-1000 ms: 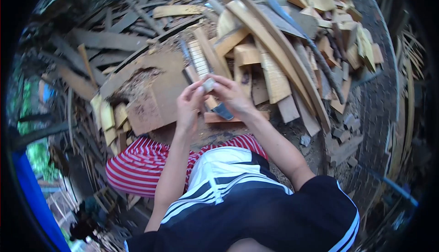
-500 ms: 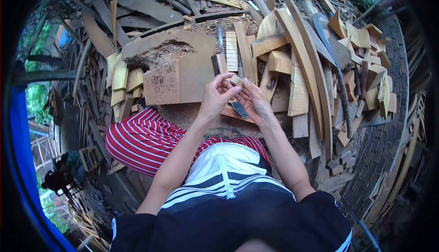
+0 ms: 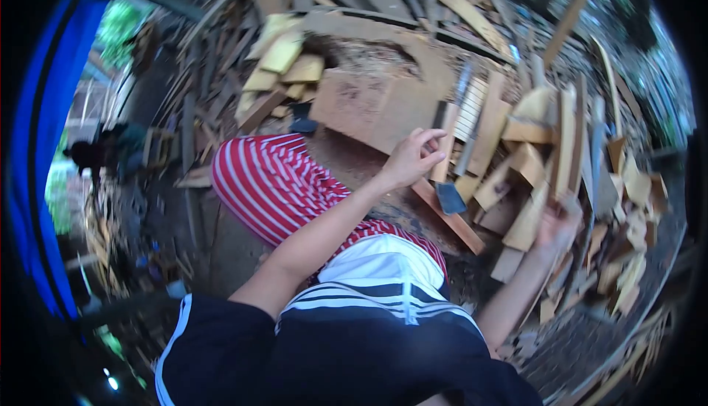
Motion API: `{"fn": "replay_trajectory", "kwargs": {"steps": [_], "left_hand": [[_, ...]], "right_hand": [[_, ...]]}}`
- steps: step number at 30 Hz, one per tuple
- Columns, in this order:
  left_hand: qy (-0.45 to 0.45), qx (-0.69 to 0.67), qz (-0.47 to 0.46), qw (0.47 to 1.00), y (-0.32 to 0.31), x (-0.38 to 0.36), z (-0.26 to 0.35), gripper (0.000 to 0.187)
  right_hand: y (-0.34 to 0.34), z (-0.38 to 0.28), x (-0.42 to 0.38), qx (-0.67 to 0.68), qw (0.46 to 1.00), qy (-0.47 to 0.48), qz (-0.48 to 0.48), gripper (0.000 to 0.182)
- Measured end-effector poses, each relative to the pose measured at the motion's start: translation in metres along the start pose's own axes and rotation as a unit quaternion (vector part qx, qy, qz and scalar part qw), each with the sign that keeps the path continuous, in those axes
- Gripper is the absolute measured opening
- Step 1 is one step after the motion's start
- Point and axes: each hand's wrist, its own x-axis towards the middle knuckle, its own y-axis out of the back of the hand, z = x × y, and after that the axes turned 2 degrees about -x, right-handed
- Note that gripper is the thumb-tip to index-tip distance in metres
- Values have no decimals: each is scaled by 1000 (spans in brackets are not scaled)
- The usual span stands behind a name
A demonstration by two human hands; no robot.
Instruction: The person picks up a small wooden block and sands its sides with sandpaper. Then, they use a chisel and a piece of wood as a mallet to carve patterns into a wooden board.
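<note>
My left hand (image 3: 417,159) hovers over the work spot in front of my lap, fingers loosely bent, a gap between thumb and forefinger, nothing visible in it. Just beyond its fingertips is a tool with a wooden handle (image 3: 445,140) and a dark flat blade (image 3: 450,198). That blade overlaps a reddish-brown wooden strip (image 3: 461,221). Out to the right, my right hand (image 3: 558,221) is smeared by motion beside long wooden boards (image 3: 566,137); I cannot tell whether it holds anything. The small wooden block from earlier does not show in either hand.
A large chopping block (image 3: 361,107) with a hollowed, rough top stands ahead. Yellowish wood pieces (image 3: 282,53) are stacked at its left. Many cut pieces (image 3: 638,185) lie heaped at the right. Striped red fabric (image 3: 273,177) covers my leg. A person (image 3: 92,151) is far left.
My hands have parted from the small wooden block they held together. The right hand has swung out to the right, the left stays near the middle. The camera view has turned and shifted left.
</note>
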Motion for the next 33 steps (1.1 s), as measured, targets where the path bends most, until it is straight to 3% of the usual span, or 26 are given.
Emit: {"fn": "replay_trajectory", "kwargs": {"steps": [2, 4, 5, 7, 9, 11, 12, 14, 16, 20, 21, 22, 23, 26, 29, 30, 33], "left_hand": [[-6, 51, 56, 997, 19, 2, -11, 35], [138, -186, 156, 960, 28, 3, -30, 30], [134, -220, 200, 945, 33, 4, -37, 25], [136, -263, 250, 922, 45, 5, -49, 23], [139, -321, 332, 876, 58, 3, -61, 19], [145, -346, 394, 839, 74, 3, -78, 18], [147, -369, 448, 801, 85, 2, -89, 18], [136, -386, 504, 760, 106, 2, -112, 15], [157, -440, 566, 679, 133, 1, -131, 12], [204, -433, 625, 617, 177, 2, -154, 10], [203, -433, 638, 604, 187, 2, -167, 10], [205, -434, 646, 593, 195, 5, -178, 10], [212, -411, 651, 601, 203, 8, -190, 12], [244, -268, 658, 660, 219, 15, -225, 18], [263, -24, 602, 754, 239, 22, -268, 37], [319, 6, 550, 772, 246, 24, -249, 42], [330, 156, 435, 824, 262, 39, -251, 55]], "right_hand": [[66, -69, 19, 22, 992, 109, 63, 46], [13, -83, 15, 90, 924, 220, 299, 56], [13, -81, 19, 88, 927, 216, 293, 56], [30, -68, 29, -41, 946, 181, 268, 63], [39, -25, 38, -82, 994, 26, 71, 41], [6, 48, 34, 30, 987, -153, 24, 32], [-29, 87, 22, -71, 979, -182, 54, 32], [-64, 161, -4, -77, 953, -291, 46, 28], [-104, 208, -38, -102, 903, -412, 63, 31], [-163, 243, -86, -263, 805, -520, -112, 33], [-164, 249, -87, -266, 801, -524, -113, 33], [-162, 253, -88, -340, 770, -511, -176, 31], [-160, 254, -88, -411, 731, -493, -232, 30], [-152, 248, -71, -481, 713, -454, -231, 30], [-127, 243, -45, -485, 754, -414, -156, 28], [-124, 240, -38, -501, 760, -391, -137, 28], [-131, 236, -28, -484, 793, -365, -57, 28]]}}
